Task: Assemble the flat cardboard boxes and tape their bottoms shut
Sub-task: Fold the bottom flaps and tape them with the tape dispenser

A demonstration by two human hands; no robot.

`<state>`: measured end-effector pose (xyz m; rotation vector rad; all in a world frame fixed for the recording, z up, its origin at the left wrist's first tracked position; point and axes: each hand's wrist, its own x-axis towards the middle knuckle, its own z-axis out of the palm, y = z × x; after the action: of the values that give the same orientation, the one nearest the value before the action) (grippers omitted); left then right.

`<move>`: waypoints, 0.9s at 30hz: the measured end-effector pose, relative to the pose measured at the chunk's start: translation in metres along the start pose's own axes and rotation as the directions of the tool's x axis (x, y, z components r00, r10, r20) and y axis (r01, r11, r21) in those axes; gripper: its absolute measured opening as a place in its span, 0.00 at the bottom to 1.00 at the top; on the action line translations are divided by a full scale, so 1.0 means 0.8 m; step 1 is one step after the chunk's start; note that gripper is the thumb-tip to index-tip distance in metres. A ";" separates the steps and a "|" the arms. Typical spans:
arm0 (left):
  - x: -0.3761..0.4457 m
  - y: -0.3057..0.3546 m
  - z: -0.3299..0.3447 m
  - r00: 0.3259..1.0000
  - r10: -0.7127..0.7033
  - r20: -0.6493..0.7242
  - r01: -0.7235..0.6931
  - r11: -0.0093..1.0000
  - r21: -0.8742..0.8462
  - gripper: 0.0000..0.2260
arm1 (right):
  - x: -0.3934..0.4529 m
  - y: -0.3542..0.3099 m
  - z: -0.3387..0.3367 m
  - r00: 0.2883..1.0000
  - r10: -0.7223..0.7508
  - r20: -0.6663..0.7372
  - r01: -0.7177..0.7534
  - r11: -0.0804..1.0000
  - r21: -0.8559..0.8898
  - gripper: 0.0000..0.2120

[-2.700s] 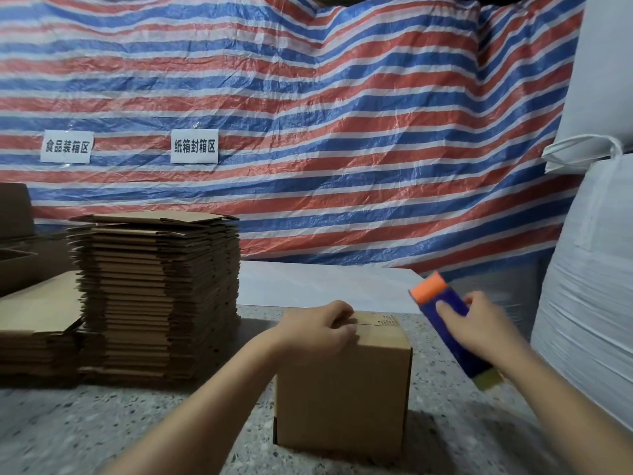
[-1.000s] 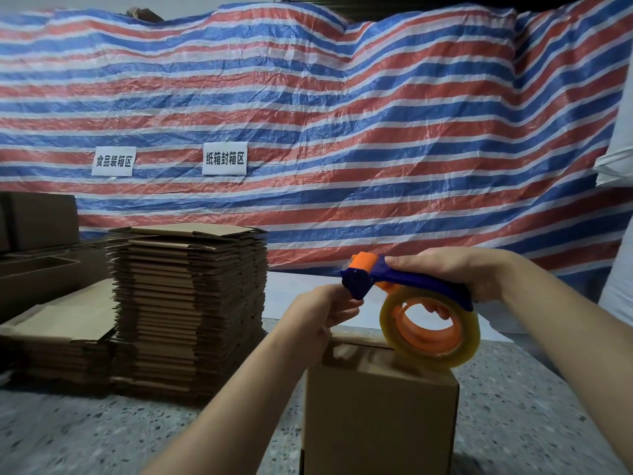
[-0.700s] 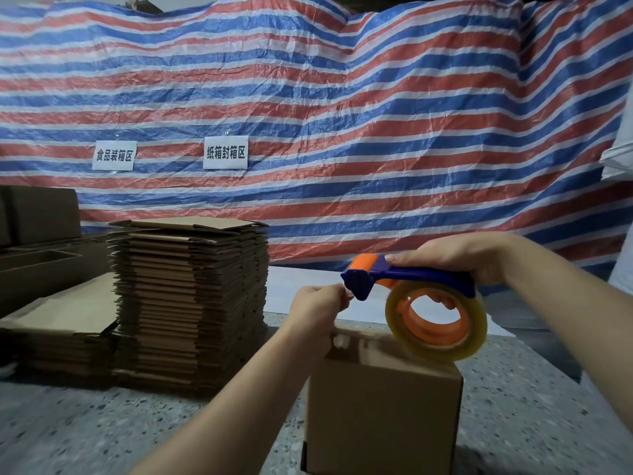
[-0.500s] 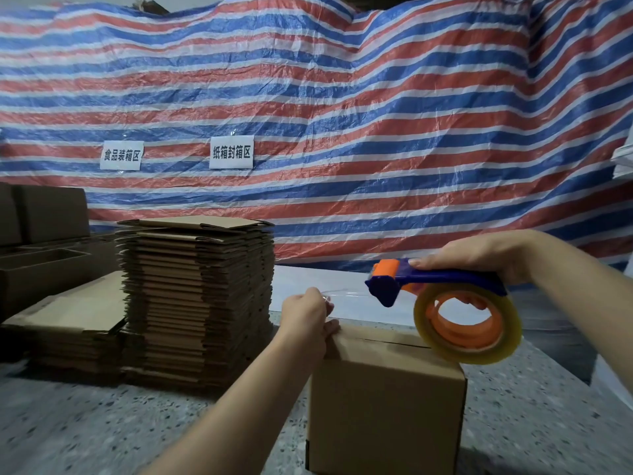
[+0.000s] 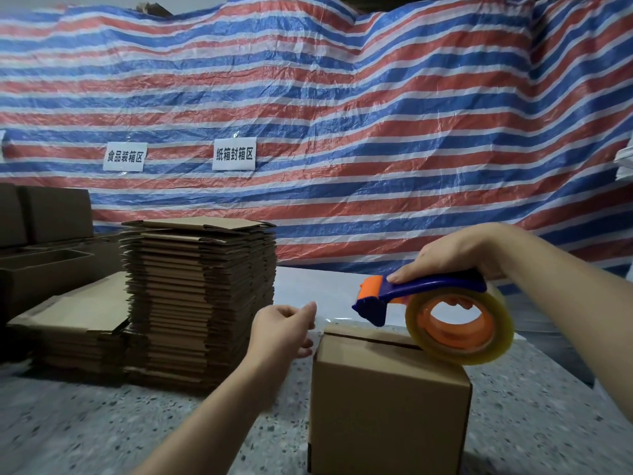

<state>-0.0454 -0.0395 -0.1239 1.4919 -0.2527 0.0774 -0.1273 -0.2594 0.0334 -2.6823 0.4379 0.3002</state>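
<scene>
Two hands at one box, tape strip drawn out across its top.
My right hand grips the tape dispenser, its roll resting on the assembled cardboard box near the table's front edge; my left hand, fingers loosely curled, pinches the tape end beside the box's far left corner.

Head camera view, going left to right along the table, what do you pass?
Low pile of flat cardboard → tall stack of flat boxes → left hand → assembled box → tape dispenser, gripped by the right hand.
</scene>
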 end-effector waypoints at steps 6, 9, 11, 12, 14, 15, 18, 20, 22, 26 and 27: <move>0.000 -0.020 -0.001 0.992 -0.118 0.046 0.121 0.991 -0.050 0.12 | 0.007 -0.013 0.006 1.000 0.023 -0.016 -0.024 0.997 -0.071 0.28; -0.002 -0.020 -0.003 0.987 -0.155 0.039 0.157 0.984 -0.078 0.11 | 0.009 -0.016 0.008 1.000 0.007 -0.008 -0.007 0.995 -0.095 0.28; -0.002 -0.016 -0.005 0.983 -0.175 0.054 0.181 0.977 -0.112 0.09 | 0.009 -0.017 0.008 1.000 0.003 0.006 -0.003 0.995 -0.096 0.29; -0.002 -0.014 -0.005 0.981 -0.184 0.062 0.190 0.975 -0.118 0.09 | 0.009 -0.017 0.007 1.000 0.002 0.013 -0.001 0.995 -0.095 0.30; -0.003 -0.010 -0.005 0.978 -0.190 0.087 0.199 0.973 -0.113 0.08 | 0.010 -0.017 0.006 1.000 0.006 0.023 -0.004 0.995 -0.095 0.30; -0.004 -0.010 -0.005 0.976 -0.190 0.105 0.201 0.973 -0.116 0.08 | 0.011 -0.017 0.006 1.000 0.012 0.024 -0.009 0.995 -0.098 0.30; -0.005 -0.013 -0.005 0.970 -0.201 0.138 0.220 0.965 -0.144 0.11 | 0.013 -0.021 0.006 0.999 0.025 0.030 -0.021 0.993 -0.117 0.28; -0.005 -0.016 -0.006 0.968 -0.207 0.143 0.229 0.960 -0.159 0.12 | 0.016 -0.023 0.007 0.999 0.023 0.035 -0.019 0.992 -0.122 0.28; -0.006 -0.018 -0.008 0.965 -0.210 0.156 0.235 0.958 -0.165 0.15 | 0.019 -0.023 0.008 0.999 0.020 0.035 -0.016 0.993 -0.118 0.27; -0.007 -0.019 -0.010 0.958 -0.213 0.190 0.245 0.956 -0.163 0.19 | 0.021 -0.023 0.009 0.999 0.018 0.036 -0.013 0.993 -0.113 0.27; -0.006 -0.019 -0.010 0.958 -0.212 0.196 0.244 0.956 -0.162 0.20 | 0.022 -0.023 0.009 0.999 0.019 0.033 -0.016 0.994 -0.111 0.27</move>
<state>-0.0460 -0.0324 -0.1403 1.3340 -0.2215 -0.2601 -0.1054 -0.2452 0.0289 -2.7780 0.4470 0.3849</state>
